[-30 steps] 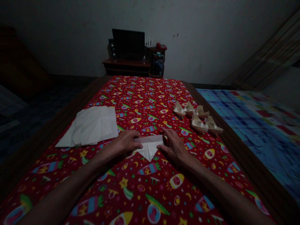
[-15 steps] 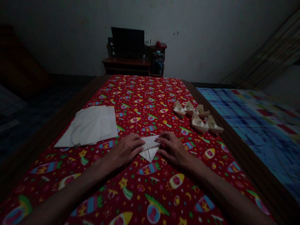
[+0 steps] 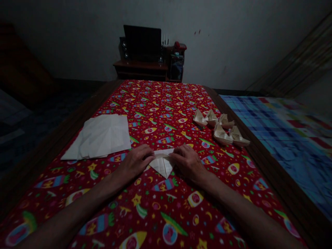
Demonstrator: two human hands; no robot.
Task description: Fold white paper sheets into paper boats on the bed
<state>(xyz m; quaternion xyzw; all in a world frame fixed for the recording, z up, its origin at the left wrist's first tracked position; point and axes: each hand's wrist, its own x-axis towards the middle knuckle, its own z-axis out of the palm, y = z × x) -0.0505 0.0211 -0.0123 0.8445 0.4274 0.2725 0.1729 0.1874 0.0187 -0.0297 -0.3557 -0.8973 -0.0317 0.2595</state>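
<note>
Presently pinching folded paper along its far edge with left fingers and right fingers, near-right of stacked sheets on red-patterned surface.

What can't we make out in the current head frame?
Folded paper, side corners: head view, covered by the left hand and right hand.
Paper stack, sheet count: head view, lower sheets hidden under upper ones.
Forearms, elbow ends: head view, cut off by bottom edge.
Computer monitor, any screen content: head view, too dark to tell.
</note>
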